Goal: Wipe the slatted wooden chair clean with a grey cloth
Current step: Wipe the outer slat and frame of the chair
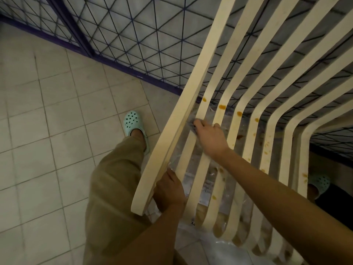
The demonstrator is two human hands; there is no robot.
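Left hand [169, 190] grips chair [172, 131] side rail; right hand [210, 138] clutches grey cloth [191, 124]; slats [222, 101] run lengthwise toward upper right.

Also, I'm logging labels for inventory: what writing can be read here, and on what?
"Xa": small black letters on the clear plastic sheet under the chair slats.
Faint print higher on that sheet: too blurred to read.
On the chair, grey cloth and clog: no text visible.

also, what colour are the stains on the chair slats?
Orange-brown stains on the cream chair; head view.
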